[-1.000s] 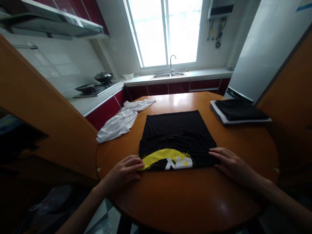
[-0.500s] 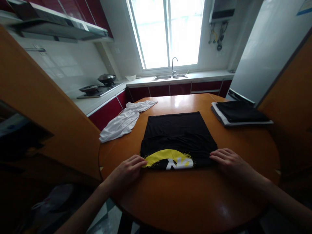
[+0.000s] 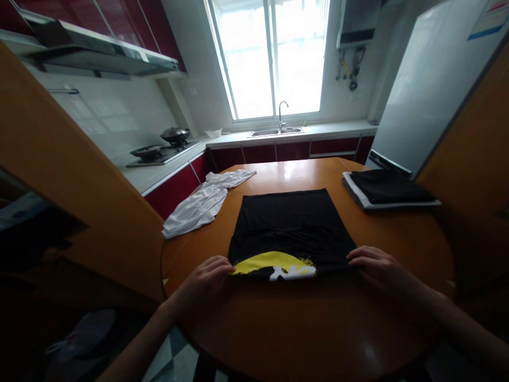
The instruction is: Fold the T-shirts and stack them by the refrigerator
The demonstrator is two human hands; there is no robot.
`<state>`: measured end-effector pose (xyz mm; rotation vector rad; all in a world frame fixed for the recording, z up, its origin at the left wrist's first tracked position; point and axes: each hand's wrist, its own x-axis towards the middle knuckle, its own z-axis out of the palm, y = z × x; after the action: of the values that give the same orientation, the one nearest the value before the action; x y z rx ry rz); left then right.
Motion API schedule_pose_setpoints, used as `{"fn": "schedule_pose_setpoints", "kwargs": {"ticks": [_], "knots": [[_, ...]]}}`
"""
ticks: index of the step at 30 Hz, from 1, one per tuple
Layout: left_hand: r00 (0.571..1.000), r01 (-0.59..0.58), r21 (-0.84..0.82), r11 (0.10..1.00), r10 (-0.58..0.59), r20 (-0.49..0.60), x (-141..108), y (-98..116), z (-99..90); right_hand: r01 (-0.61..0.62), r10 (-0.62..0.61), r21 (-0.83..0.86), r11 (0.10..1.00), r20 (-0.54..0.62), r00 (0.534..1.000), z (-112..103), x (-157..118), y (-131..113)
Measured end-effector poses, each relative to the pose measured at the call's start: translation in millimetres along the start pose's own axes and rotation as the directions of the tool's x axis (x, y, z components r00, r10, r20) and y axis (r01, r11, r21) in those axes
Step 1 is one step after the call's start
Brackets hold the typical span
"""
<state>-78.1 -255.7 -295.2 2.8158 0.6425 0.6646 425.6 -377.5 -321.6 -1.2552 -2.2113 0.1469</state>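
A black T-shirt (image 3: pixel 286 212) with a yellow and white print lies partly folded on the wooden table (image 3: pixel 302 329). Its near edge is pinched at the left corner by my left hand (image 3: pixel 212 276), fingers closed on the cloth beside the yellow print. At the opposite corner, my right hand (image 3: pixel 376 265) grips the same edge between thumb and fingers. The near edge looks slightly raised between the hands, and the lower part of the white lettering is out of sight.
A crumpled white garment (image 3: pixel 199 204) lies at the table's left edge. Folded clothes (image 3: pixel 392 188), black over white and grey, are stacked at the right. Beyond stand a counter with a sink (image 3: pixel 274 131), a stove with pans (image 3: pixel 175 135) and a fridge (image 3: pixel 417 90).
Both hands keep hold of the T-shirt's near edge and have spread slightly apart. Less of the white lettering shows now. The whole view has shifted a little downward.
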Motion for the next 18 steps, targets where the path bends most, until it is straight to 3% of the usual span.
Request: {"fn": "schedule_pose_setpoints", "kwargs": {"ticks": [3, 6, 9, 11, 14, 18], "knots": [[0.999, 0.052, -0.110, 0.993, -0.052, 0.003, -4, 15, -11.7, -0.060, 0.048, 0.125, 0.990, 0.091, 0.995, -18, -2, -15], [0.992, 0.111, -0.210, 0.971, -0.098, 0.074, -6, 35, -30.6, -0.139, 0.099, 0.223, 0.965, 0.184, 0.978, -36, -5, -28], [0.982, 0.165, -0.318, 0.934, -0.125, 0.142, -6, 52, -48.5, -0.193, 0.127, 0.322, 0.927, 0.215, 0.968, -54, -7, -39], [0.979, 0.196, -0.383, 0.903, -0.159, 0.124, -5, 57, -56.7, -0.226, 0.142, 0.389, 0.893, 0.232, 0.962, -64, -4, -43], [0.961, 0.255, -0.414, 0.874, -0.276, 0.011, 1, 52, -62.9, -0.289, 0.192, 0.447, 0.847, 0.250, 0.949, -77, 7, -41], [0.912, 0.336, -0.414, 0.846, -0.403, -0.082, 20, 24, -63.1, -0.364, 0.340, 0.457, 0.811, 0.138, 0.930, -79, 31, -23]]}}
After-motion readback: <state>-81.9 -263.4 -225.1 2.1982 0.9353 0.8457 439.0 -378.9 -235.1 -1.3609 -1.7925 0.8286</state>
